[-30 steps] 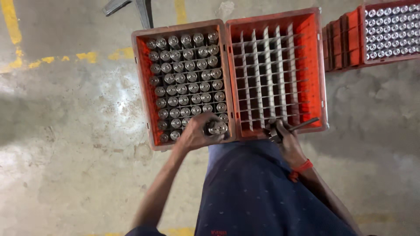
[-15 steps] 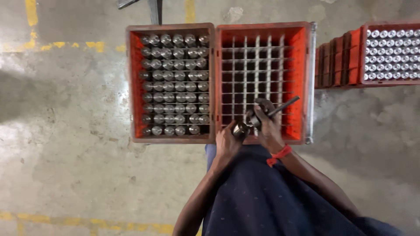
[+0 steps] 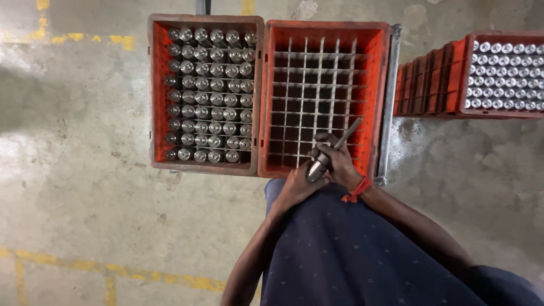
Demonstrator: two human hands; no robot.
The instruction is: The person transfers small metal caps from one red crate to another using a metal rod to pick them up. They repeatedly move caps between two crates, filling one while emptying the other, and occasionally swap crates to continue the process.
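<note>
At the centre of the frame, a metal cylinder [image 3: 316,168] is gripped between the left hand [image 3: 294,190] and the right hand [image 3: 339,164], which also holds a thin rod [image 3: 347,134].

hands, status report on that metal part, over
Left hand and right hand both gripping one metal part. Thin rod in right hand too. Held over near edge of empty crate. Full crate at left. Nothing in the way.

Factory floor: bare concrete floor [image 3: 85,187], yellow painted lines [image 3: 85,38], red crates [image 3: 207,93] of metal cylinders [image 3: 209,85].
</note>
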